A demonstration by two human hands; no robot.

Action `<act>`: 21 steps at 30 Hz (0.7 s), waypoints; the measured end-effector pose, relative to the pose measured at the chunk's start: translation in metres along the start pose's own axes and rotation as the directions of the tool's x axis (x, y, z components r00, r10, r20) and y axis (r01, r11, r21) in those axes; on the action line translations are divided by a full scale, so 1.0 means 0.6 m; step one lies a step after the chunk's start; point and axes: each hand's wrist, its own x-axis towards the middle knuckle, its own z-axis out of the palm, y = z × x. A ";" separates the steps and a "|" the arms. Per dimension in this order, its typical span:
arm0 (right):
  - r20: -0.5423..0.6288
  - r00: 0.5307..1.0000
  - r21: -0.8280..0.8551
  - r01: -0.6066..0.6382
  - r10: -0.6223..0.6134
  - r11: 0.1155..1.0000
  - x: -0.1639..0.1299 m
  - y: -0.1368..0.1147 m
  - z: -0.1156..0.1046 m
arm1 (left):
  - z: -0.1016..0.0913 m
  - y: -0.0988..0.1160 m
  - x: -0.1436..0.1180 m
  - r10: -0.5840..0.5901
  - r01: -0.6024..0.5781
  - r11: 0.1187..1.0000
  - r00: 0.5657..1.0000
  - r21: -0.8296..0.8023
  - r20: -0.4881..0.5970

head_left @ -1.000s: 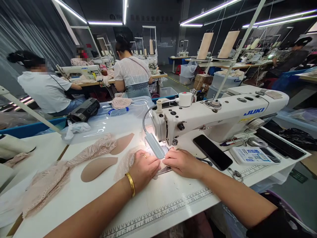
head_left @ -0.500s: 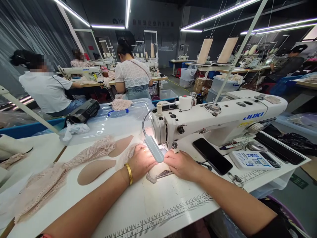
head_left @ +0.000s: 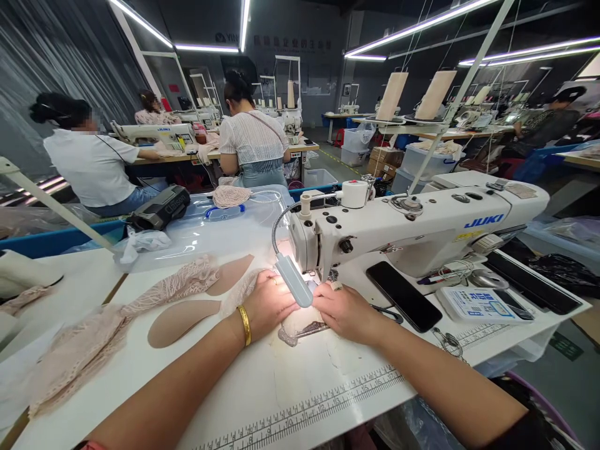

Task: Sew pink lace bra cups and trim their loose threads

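The left hand (head_left: 269, 306) lies palm down at the sewing machine (head_left: 403, 219), with pale lace (head_left: 238, 294) showing along its far left side. The right hand (head_left: 344, 312) is just to its right, fingers bunched near the needle area. I cannot tell whether either grip pinches the cloth or only presses on it, since the lamp (head_left: 294, 281) hides the left fingertips and the right ones are unclear. The lace lies on the table (head_left: 262, 400), left of the machine head; how far it runs under the hands is hidden. Left of it are two beige pads (head_left: 182, 322), one nearer and one farther, and a longer lace piece (head_left: 79, 356). A black phone (head_left: 403, 297) lies to the right, with a white box (head_left: 478, 304) beyond it. A printed ruler (head_left: 304, 415) runs along the near edge
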 end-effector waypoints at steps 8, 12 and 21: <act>-0.006 1.000 0.025 -0.021 0.021 0.999 0.000 -0.003 0.000 | -0.008 -0.004 0.005 -0.033 0.032 0.995 0.999 0.090 0.006; -0.009 1.000 0.057 -0.009 0.010 0.998 -0.002 0.000 0.003 | -0.006 -0.002 0.004 -0.052 0.052 0.992 0.999 0.117 -0.003; 0.280 0.863 0.837 -0.434 0.420 0.335 0.019 -0.082 -0.013 | -0.051 0.042 -0.067 -0.078 0.071 0.996 0.990 -0.061 -0.117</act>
